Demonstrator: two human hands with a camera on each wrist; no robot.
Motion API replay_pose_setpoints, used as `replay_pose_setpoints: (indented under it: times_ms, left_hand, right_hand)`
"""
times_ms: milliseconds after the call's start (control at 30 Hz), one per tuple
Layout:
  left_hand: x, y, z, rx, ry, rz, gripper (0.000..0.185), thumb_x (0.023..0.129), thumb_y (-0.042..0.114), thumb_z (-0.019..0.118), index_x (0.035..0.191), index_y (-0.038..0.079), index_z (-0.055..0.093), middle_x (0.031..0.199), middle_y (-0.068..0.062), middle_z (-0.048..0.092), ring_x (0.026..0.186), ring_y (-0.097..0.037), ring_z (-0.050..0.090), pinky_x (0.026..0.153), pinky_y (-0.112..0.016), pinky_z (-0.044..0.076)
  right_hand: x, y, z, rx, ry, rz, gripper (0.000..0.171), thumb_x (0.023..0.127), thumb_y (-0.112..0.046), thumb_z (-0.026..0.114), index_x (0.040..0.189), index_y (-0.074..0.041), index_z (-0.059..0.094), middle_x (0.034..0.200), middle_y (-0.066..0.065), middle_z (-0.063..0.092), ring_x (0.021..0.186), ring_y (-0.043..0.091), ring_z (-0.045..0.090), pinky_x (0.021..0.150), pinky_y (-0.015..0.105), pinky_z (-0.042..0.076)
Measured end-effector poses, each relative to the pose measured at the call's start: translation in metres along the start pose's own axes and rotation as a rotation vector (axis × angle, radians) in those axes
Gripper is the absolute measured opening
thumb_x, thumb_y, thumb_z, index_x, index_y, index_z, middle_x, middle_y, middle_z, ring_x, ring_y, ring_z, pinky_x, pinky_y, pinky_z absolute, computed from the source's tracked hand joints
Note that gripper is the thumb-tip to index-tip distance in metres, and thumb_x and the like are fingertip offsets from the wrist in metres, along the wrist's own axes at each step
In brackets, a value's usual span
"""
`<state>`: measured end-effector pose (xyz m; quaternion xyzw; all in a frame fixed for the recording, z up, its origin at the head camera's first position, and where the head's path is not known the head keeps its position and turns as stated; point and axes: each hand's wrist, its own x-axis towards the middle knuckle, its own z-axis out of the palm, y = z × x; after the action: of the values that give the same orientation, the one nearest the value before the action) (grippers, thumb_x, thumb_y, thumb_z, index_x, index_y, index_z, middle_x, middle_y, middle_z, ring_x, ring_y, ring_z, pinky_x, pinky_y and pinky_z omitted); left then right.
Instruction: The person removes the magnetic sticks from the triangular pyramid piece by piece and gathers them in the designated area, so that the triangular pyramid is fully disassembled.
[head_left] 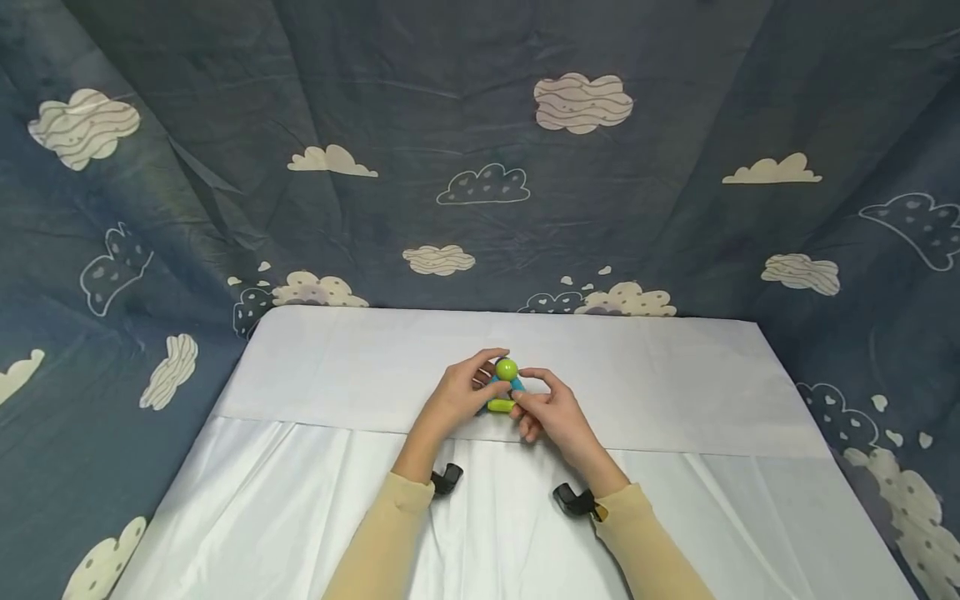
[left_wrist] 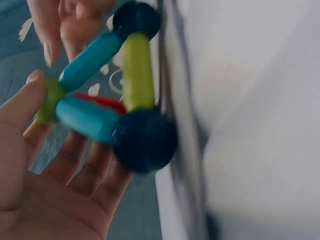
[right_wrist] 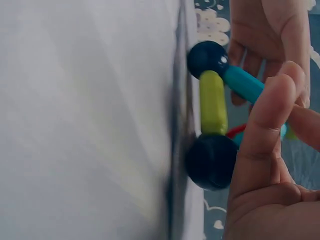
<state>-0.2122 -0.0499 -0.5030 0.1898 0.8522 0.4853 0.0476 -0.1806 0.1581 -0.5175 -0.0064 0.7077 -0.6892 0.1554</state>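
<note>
A small ball-and-stick building toy is held upright over the table. In the head view a light green ball (head_left: 507,369) tops it, with a yellow-green stick (head_left: 501,406) low down. In the left wrist view turquoise sticks (left_wrist: 89,119) run from the green ball to dark blue balls (left_wrist: 145,141), and a red stick (left_wrist: 102,101) shows behind. My left hand (head_left: 455,392) pinches the green ball between thumb and fingers. From the other side my right hand (head_left: 553,414) holds a turquoise stick (right_wrist: 243,84) near the green ball; its thumb and fingers partly hide the contact.
A white cloth covers the table (head_left: 675,383), with a seam across it and folds toward the front. Behind and at both sides hangs a dark blue curtain (head_left: 420,108) with cloud prints. Black wrist cameras (head_left: 573,500) sit by the sleeve cuffs.
</note>
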Motion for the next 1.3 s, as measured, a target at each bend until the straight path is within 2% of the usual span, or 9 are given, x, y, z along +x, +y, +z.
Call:
replay_pose_setpoints:
  times_ms: [133,333,533,733,833,933,1100,1300]
  left_hand:
    - [0.001,-0.002,0.008,-0.004,-0.001,-0.013,0.052,0.099,0.038,0.075,0.148,0.027,0.06,0.117,-0.003,0.074,0.1,-0.016,0.068,0.09,-0.036,0.057]
    - [0.003,-0.003,0.014,-0.021,0.056,-0.017,0.037,0.099,0.038,0.076,0.133,0.025,0.07,0.104,0.0,0.076,0.088,-0.011,0.066,0.081,-0.028,0.055]
    - [0.003,-0.005,0.017,-0.042,0.059,-0.009,0.037,0.098,0.036,0.078,0.131,0.022,0.072,0.106,-0.002,0.077,0.088,-0.01,0.068,0.08,-0.026,0.056]
    - [0.002,-0.009,0.013,-0.13,0.118,-0.07,0.037,0.099,0.037,0.075,0.133,0.022,0.071,0.109,-0.002,0.079,0.092,-0.012,0.071,0.085,-0.031,0.057]
    - [0.002,-0.012,0.009,-0.138,0.147,-0.109,0.039,0.1,0.04,0.074,0.133,0.021,0.071,0.109,-0.001,0.078,0.094,-0.012,0.069,0.086,-0.032,0.056]
    - [0.0,-0.015,0.004,-0.12,0.186,-0.135,0.039,0.1,0.041,0.074,0.134,0.021,0.07,0.11,-0.002,0.076,0.096,-0.013,0.068,0.086,-0.031,0.056]
    - [-0.002,-0.022,-0.009,-0.086,0.266,-0.16,0.038,0.101,0.034,0.073,0.136,0.019,0.067,0.113,-0.005,0.073,0.1,-0.019,0.068,0.087,-0.035,0.058]
    - [-0.004,-0.032,-0.021,-0.046,0.263,-0.201,0.038,0.102,0.034,0.07,0.137,0.018,0.066,0.115,-0.006,0.073,0.104,-0.022,0.069,0.089,-0.038,0.059]
  right_hand:
    - [0.001,0.004,0.003,0.011,-0.002,0.007,0.049,0.107,-0.017,0.064,0.152,-0.01,0.045,0.083,0.007,0.078,0.055,0.012,0.067,0.054,0.026,0.058]
    - [0.002,0.005,0.004,-0.03,0.02,-0.015,0.042,0.108,-0.016,0.062,0.147,-0.006,0.052,0.08,0.006,0.078,0.054,0.012,0.068,0.054,0.026,0.058]
    - [0.003,0.007,0.003,-0.058,0.059,-0.022,0.036,0.108,-0.015,0.061,0.141,-0.003,0.055,0.073,0.007,0.076,0.05,0.011,0.066,0.052,0.026,0.057]
    - [0.006,0.007,0.001,-0.057,0.064,-0.036,0.035,0.106,-0.021,0.067,0.136,-0.004,0.057,0.074,0.009,0.076,0.052,0.012,0.067,0.054,0.027,0.058]
    - [0.005,0.005,-0.003,-0.087,0.076,-0.04,0.035,0.105,-0.02,0.069,0.134,-0.003,0.057,0.074,0.008,0.076,0.051,0.012,0.065,0.054,0.027,0.057]
    - [0.001,0.002,-0.009,-0.171,0.117,-0.034,0.035,0.103,-0.019,0.071,0.131,-0.004,0.057,0.073,0.008,0.075,0.051,0.013,0.063,0.055,0.026,0.057]
    - [-0.005,-0.008,-0.023,-0.369,0.202,0.008,0.03,0.1,-0.02,0.073,0.124,-0.007,0.061,0.076,0.008,0.075,0.057,0.016,0.064,0.059,0.024,0.055]
    - [-0.013,-0.019,-0.04,-0.602,0.191,0.009,0.026,0.096,-0.019,0.074,0.116,-0.004,0.066,0.079,0.006,0.072,0.065,0.017,0.065,0.061,0.026,0.051]
